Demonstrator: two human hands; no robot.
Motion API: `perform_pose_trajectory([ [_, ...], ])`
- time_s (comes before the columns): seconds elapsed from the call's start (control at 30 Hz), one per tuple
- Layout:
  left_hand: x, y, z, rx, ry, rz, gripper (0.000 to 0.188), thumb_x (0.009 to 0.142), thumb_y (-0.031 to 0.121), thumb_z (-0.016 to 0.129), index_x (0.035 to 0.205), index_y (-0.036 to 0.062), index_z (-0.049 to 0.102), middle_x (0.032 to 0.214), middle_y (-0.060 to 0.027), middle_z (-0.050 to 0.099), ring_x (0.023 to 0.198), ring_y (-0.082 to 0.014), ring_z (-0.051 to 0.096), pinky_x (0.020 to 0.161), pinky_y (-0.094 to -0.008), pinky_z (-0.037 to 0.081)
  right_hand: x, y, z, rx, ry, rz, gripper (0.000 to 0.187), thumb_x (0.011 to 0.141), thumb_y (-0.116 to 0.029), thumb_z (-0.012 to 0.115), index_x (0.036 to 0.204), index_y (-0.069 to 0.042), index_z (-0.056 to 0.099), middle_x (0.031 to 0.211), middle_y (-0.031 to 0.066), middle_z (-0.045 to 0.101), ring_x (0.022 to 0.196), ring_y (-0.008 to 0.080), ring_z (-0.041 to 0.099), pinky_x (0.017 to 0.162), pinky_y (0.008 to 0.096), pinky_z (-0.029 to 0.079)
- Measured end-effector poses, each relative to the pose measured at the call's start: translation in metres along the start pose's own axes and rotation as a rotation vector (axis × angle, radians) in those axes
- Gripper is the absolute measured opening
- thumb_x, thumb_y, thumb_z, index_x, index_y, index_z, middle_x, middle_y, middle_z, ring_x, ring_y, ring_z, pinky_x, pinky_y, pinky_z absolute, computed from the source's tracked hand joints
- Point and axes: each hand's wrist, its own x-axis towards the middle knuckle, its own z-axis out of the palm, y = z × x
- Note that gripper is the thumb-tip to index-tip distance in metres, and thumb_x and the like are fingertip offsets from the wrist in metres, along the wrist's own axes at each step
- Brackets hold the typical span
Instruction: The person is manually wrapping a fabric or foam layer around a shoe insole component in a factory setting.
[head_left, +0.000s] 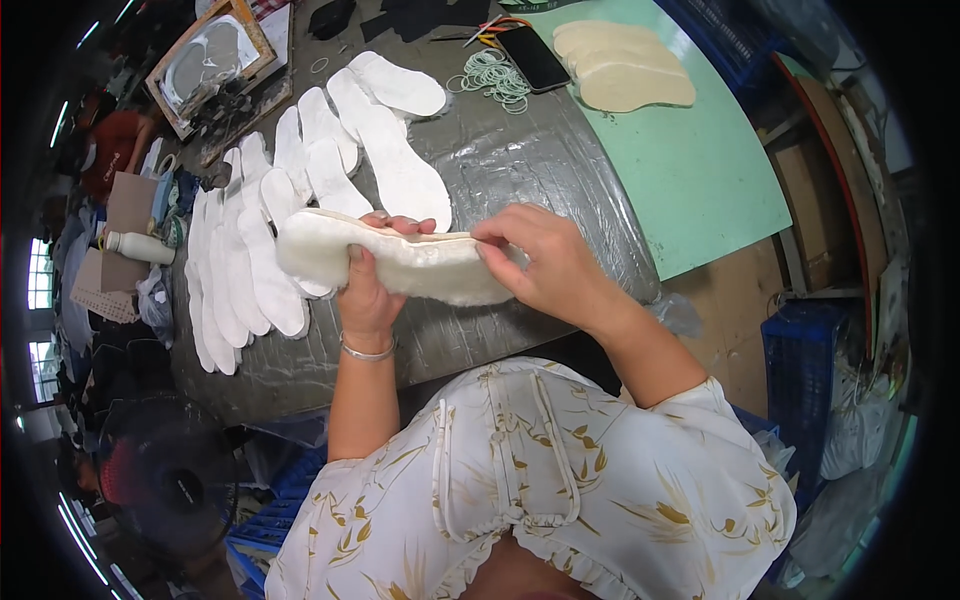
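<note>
A pair of fluffy cream insoles [440, 274], stacked together, is held level above the near part of the table. My left hand [370, 300] wraps round them from below, thumb on the near side and fingertips over the far edge. At their right end, my right hand [545, 262] pinches the upper edge between thumb and fingers. Thin layers show along that edge. Just beyond my hands, several flat white insoles [405, 170] lie in overlapping rows, fanning out to the left.
The table [540, 170] has a dark, glossy cover. A green board [700, 180] at the right bears stacked cream insoles [635, 85]. Beside it lie a phone [533, 58] and pale rubber bands [495, 80]. A framed screen [210, 60], white bottle [140, 247], fan [170, 475] and blue crate [798, 365] stand around.
</note>
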Motion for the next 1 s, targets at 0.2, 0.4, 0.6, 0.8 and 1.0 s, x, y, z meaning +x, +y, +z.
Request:
perform_pose_trajectory([
  [0.2,-0.004,-0.001,-0.001,-0.097,-0.036,-0.016,0.04,0.098,0.043,0.059,0.122,0.0118,0.052,0.113,-0.0098,0.068,0.118,-0.0367,0.06,0.104,-0.0549,0.046,-0.002,-0.009,0.006,0.121,0.153,0.09,0.005,0.079,0.0,0.069,0.085,0.0,0.068,0.081,0.0114,0.068,0.073,0.0238,0.067,0.067,0.0319,0.054],
  [0.4,-0.011,-0.001,-0.006,-0.195,-0.068,0.015,0.041,0.1,0.043,0.056,0.124,0.0109,0.051,0.117,-0.0128,0.068,0.117,-0.0396,0.061,0.102,-0.0551,0.048,-0.004,-0.011,0.008,0.209,0.145,0.19,0.007,0.081,-0.002,0.069,0.087,0.001,0.068,0.083,0.0118,0.068,0.072,0.0215,0.068,0.068,0.0299,0.056],
  [0.6,-0.016,0.005,-0.002,-0.042,0.02,-0.024,0.05,0.098,0.048,0.056,0.129,0.0089,0.05,0.126,-0.0179,0.062,0.118,-0.0413,0.06,0.103,-0.0548,0.048,0.001,-0.011,-0.004,0.248,0.207,0.094,0.022,0.083,-0.005,0.072,0.105,-0.003,0.07,0.089,0.0101,0.067,0.082,0.0204,0.066,0.074,0.032,0.054],
  [0.8,-0.012,0.011,0.023,0.182,-0.003,0.055,0.057,0.095,0.052,0.06,0.127,0.0055,0.054,0.137,-0.0182,0.051,0.128,-0.0392,0.052,0.105,-0.0515,0.046,0.004,-0.037,0.009,-0.003,0.226,-0.233,0.016,0.074,-0.007,0.078,0.089,-0.008,0.073,0.088,0.0037,0.066,0.078,0.0223,0.063,0.067,0.0334,0.052],
  [1.0,-0.013,0.011,0.031,0.237,-0.047,0.069,0.053,0.092,0.047,0.066,0.125,0.0064,0.057,0.136,-0.018,0.052,0.127,-0.0378,0.052,0.106,-0.0491,0.045,0.01,-0.041,0.012,-0.051,0.217,-0.283,0.016,0.073,-0.008,0.078,0.088,-0.008,0.071,0.088,0.0031,0.066,0.077,0.021,0.062,0.066,0.0325,0.052],
])
